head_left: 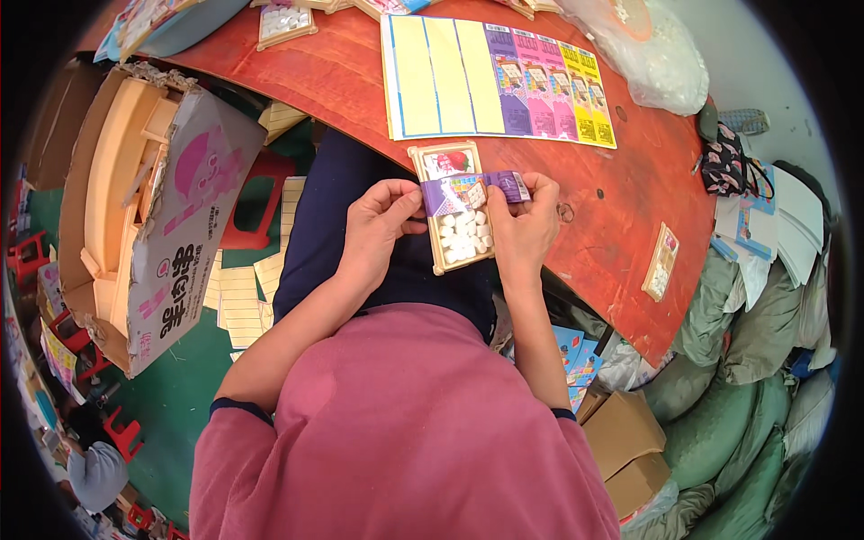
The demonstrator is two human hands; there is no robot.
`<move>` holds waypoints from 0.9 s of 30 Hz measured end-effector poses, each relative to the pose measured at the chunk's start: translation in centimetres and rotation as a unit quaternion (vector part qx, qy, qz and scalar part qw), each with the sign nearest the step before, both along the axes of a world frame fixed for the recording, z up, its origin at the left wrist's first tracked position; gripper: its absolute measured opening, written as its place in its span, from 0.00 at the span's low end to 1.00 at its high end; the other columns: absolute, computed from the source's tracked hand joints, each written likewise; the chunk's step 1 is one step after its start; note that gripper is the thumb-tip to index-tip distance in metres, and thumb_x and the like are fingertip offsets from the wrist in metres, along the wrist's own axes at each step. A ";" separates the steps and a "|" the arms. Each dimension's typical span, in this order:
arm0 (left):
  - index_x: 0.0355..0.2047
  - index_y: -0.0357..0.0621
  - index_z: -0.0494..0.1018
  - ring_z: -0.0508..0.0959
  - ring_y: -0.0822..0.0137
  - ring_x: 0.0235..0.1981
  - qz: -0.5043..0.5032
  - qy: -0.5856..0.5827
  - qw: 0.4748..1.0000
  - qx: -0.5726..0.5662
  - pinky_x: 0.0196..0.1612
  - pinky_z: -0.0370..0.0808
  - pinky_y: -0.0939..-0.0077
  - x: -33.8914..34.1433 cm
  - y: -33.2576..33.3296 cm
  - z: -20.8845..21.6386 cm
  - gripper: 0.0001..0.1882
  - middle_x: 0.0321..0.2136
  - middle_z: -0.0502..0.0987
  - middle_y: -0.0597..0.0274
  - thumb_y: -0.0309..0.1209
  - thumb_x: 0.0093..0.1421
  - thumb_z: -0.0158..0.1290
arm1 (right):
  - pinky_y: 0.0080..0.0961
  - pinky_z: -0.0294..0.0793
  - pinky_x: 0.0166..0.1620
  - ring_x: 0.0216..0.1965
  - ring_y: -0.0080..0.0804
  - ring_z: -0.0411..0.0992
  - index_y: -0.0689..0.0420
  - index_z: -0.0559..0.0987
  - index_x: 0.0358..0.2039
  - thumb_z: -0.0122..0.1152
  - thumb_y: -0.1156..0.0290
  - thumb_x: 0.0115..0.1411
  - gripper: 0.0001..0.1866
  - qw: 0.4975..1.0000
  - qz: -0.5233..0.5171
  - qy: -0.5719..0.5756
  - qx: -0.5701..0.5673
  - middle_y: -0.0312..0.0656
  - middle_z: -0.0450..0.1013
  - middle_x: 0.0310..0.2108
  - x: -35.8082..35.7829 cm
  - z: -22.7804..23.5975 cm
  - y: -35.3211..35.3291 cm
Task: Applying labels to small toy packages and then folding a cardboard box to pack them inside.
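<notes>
Near the table's front edge is a cream plastic tray filled with small white pieces, a red picture at its far end. A purple sticker label lies crosswise over the tray's middle. My left hand is closed, thumb and fingers pinching at the label's left end beside the tray wall. My right hand pinches the label's right end, which sticks out past the tray, and its thumb points along the tray's right side. Beyond the tray lies a stack of label sheets, bare yellow backing on the left, purple, pink and yellow labels on the right.
The red-brown table also bears another small filled tray at right, a tray at the far left and a clear plastic bag. An open carton of cream trays stands at left. Green sacks are piled at right.
</notes>
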State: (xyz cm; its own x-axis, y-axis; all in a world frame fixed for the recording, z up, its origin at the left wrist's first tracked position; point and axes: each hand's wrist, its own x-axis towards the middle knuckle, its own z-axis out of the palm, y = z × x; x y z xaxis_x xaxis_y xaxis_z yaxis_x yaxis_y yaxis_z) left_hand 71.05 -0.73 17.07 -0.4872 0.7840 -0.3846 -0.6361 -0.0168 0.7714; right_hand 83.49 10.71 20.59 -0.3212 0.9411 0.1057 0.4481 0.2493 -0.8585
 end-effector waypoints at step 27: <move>0.46 0.35 0.66 0.77 0.63 0.40 -0.100 -0.317 0.920 0.208 0.46 0.76 0.68 -1.1 0.3 -0.5 0.16 0.40 0.75 0.55 0.32 0.61 0.50 | 0.08 0.63 0.21 0.23 0.13 0.70 0.57 0.73 0.31 0.63 0.70 0.55 0.07 0.889 0.146 0.199 -0.385 0.32 0.74 0.24 -2.7 3.5 0.4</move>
